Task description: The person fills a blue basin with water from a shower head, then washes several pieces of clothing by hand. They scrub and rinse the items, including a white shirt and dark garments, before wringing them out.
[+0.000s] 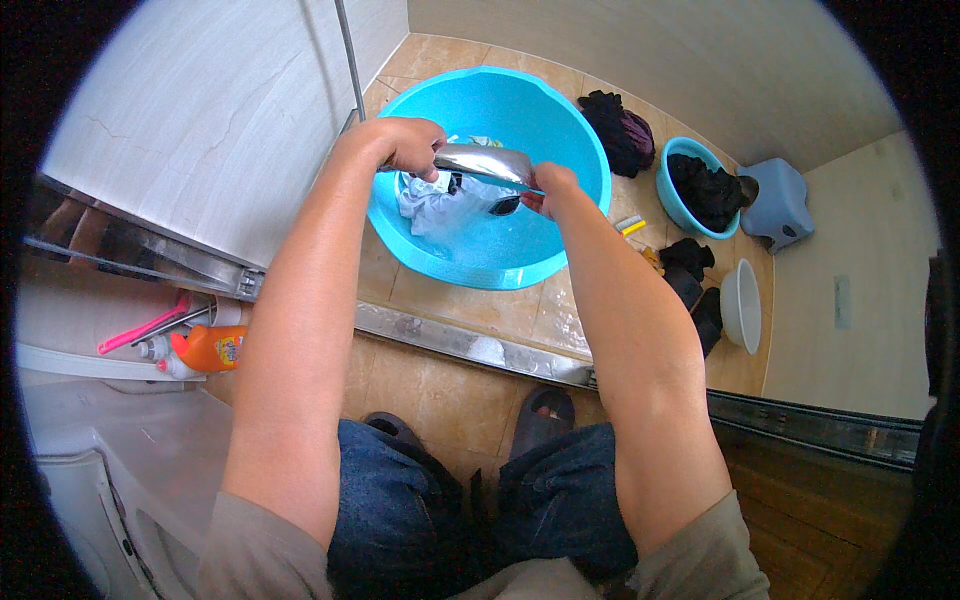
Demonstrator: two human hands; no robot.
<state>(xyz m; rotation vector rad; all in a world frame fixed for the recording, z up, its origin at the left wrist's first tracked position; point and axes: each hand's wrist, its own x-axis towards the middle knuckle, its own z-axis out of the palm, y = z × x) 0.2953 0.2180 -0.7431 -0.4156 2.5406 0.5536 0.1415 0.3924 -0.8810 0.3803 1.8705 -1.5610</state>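
My left hand [414, 148] is wrapped around the handle end of a chrome shower head [484, 162]. At the other end, my right hand [553, 187] grips the rim of the head with thumb and fingers. Water sprays down from it into a large light-blue plastic basin [480, 277] on the tiled floor. White and pale-blue clothes [431, 206] with some dark parts lie wet in the basin, partly hidden by the shower head and my hands.
A metal door track [480, 346] crosses the floor before my slippers. To the right are dark clothes [619, 135], a small blue basin [666, 196] of black laundry, a brush [631, 225], a blue-grey stool [780, 202] and a white basin [742, 307]. Cleaner bottles [217, 349] lie left.
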